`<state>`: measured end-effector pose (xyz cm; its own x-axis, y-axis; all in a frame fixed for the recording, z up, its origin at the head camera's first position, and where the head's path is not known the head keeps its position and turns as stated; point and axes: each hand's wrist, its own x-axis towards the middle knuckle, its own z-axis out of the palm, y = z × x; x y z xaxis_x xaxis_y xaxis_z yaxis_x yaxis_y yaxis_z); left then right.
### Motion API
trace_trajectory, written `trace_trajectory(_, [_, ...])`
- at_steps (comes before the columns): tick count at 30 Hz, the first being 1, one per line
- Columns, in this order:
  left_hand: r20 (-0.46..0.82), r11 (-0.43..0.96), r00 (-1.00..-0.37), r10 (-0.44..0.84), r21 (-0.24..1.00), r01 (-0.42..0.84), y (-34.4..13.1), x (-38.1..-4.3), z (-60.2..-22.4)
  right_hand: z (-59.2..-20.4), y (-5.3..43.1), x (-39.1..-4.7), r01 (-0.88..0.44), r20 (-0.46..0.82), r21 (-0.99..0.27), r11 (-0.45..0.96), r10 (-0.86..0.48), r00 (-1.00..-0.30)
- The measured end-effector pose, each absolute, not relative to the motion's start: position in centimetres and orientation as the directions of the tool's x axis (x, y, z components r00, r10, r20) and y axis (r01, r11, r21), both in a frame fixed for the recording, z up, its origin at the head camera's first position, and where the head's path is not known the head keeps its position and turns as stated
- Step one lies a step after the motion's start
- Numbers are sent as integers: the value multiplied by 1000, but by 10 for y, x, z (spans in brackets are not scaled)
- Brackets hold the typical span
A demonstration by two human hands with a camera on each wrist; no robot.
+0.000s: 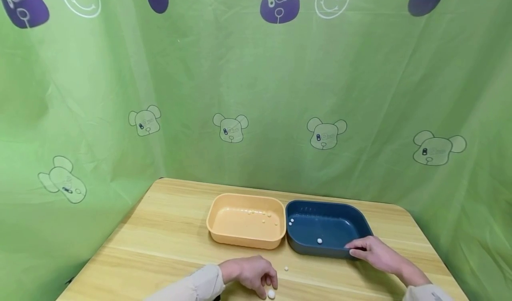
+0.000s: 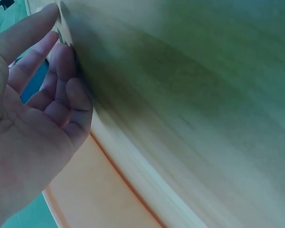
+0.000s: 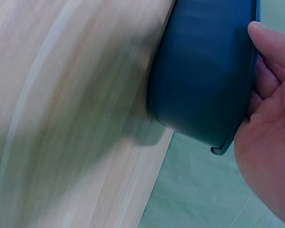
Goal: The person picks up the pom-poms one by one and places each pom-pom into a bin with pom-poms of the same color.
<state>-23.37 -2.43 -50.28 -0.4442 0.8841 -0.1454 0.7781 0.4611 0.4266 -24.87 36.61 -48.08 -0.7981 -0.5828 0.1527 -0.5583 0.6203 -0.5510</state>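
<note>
My left hand reaches down over the near part of the table, fingers bent loosely and thumb lowered. A larger white ball lies right at its fingertips; in the left wrist view the fingertips partly hide the table there. With thumb outside and fingers inside, my right hand grips the near right rim of a dark blue basin. Inside that basin are a white ball and two smaller ones by its left wall. Another small white ball sits on the wood between the hands.
Touching the blue basin on its left is a peach-coloured basin with several tiny pale balls inside. Both stand toward the back of the wooden table. A green patterned curtain hangs behind and along the sides.
</note>
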Motion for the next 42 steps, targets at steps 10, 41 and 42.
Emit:
trace_trajectory(10, [-124, 411, -403, 907, 470, 781, -23, -234, -508, -480, 365, -248, -569, 168, -557, 605, -589, -790])
trace_trajectory(41, [-75, 392, -448, 891, 625, 675, -20, -236, -500, -478, 365, -248, -535, 137, -568, 626, -569, -811])
trace_trajectory(42, [-72, 394, -454, 888, 627, 672, -20, -236, -499, -479, 365, -248, -537, 139, -568, 624, -570, -810])
